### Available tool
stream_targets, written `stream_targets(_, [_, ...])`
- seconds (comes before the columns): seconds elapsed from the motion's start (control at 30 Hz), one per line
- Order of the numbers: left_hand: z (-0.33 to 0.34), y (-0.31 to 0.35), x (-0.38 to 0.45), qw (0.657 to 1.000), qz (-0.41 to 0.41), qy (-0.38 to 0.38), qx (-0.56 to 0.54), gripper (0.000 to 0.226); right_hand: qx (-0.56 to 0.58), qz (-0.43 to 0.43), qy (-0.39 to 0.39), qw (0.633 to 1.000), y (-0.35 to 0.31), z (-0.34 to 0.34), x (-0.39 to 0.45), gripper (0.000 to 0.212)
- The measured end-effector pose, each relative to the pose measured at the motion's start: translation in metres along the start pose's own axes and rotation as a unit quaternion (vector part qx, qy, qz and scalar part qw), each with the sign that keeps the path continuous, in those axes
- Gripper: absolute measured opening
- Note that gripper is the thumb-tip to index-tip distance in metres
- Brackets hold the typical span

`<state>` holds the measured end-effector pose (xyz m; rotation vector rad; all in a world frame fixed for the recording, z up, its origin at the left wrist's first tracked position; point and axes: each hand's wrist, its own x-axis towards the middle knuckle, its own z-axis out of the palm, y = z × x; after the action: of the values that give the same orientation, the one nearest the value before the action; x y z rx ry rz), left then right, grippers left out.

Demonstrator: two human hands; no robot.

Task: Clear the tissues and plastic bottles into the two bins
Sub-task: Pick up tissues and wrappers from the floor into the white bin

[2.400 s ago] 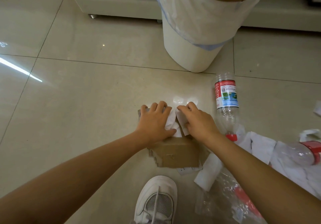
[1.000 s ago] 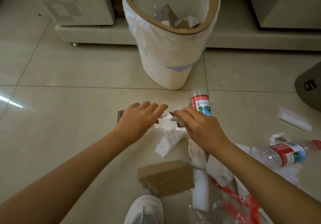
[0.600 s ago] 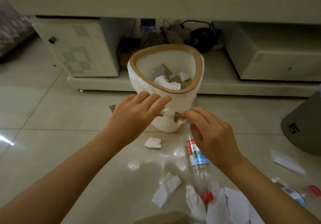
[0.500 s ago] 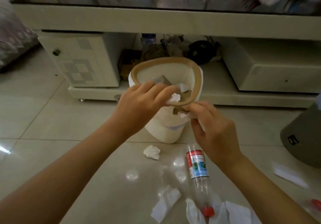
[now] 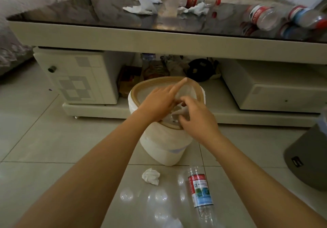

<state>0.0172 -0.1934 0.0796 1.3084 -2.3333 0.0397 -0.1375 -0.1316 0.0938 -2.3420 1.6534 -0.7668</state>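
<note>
Both our hands sit over the mouth of the white bin (image 5: 164, 144). Left hand (image 5: 159, 103) is loosened, index finger stretched out toward the far rim, holding nothing we can make out. Right hand (image 5: 196, 116) has its fingers curled over white tissue (image 5: 178, 112) at the near rim; we cannot tell whether it pinches the tissue or has let go.

On the floor just in front of the bin lies a crumpled tissue ball (image 5: 151, 176), and to its right a floor bottle (image 5: 200, 194) on its side. Behind and above the bin, the glass table (image 5: 106, 31) carries more tissues (image 5: 143, 6) and table bottles (image 5: 263, 16). A dark second bin (image 5: 307, 158) stands right of the white one.

Tissue likely weighs nothing, soft, compresses; we pinch anywhere. The bottles look empty, so probably light, slick and rolly; we wrap the labelled midsection. Label is red over blue-green; print too blurred to read.
</note>
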Motion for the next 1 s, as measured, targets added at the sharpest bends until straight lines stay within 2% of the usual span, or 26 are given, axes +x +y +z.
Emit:
stream_targets(0.13, [0.002, -0.010, -0.002, 0.995, -0.072, 0.024, -0.063, 0.048, -0.028, 0.002, -0.017, 0.999, 0.004, 0.001, -0.004, 0.050])
stream_targets(0.27, [-0.007, 0.010, -0.026, 0.983, -0.091, 0.072, -0.143, 0.033, 0.006, -0.024, 0.060, 0.998, 0.005, -0.001, -0.022, 0.043])
stream_targets(0.4, [-0.006, 0.044, -0.085, 0.982, -0.049, 0.099, -0.154, 0.027, -0.029, -0.127, 0.111, 0.985, 0.008, 0.007, -0.072, 0.036])
stream_targets(0.53, [0.025, 0.054, -0.149, 0.994, 0.026, 0.082, -0.074, 0.035, -0.073, -0.174, 0.069, 0.980, 0.017, 0.038, -0.137, 0.036])
stream_targets(0.6, [0.046, 0.050, -0.175, 0.996, 0.026, 0.046, -0.068, 0.037, -0.091, -0.165, 0.013, 0.982, 0.025, 0.055, -0.164, 0.040])
stream_targets(0.7, [0.083, 0.041, -0.206, 0.991, -0.066, -0.091, -0.070, 0.053, -0.116, -0.148, -0.076, 0.979, 0.034, 0.074, -0.193, 0.046])
stream_targets(0.83, [0.123, 0.027, -0.221, 0.938, -0.187, -0.290, -0.037, 0.076, -0.124, -0.113, -0.146, 0.975, 0.043, 0.087, -0.214, 0.050])
stream_targets(0.9, [0.133, 0.025, -0.221, 0.918, -0.194, -0.347, -0.015, 0.074, -0.129, -0.100, -0.162, 0.973, 0.047, 0.089, -0.220, 0.053])
stream_targets(1.0, [0.141, 0.029, -0.223, 0.922, -0.164, -0.351, -0.002, 0.053, -0.135, -0.094, -0.161, 0.973, 0.052, 0.087, -0.226, 0.053])
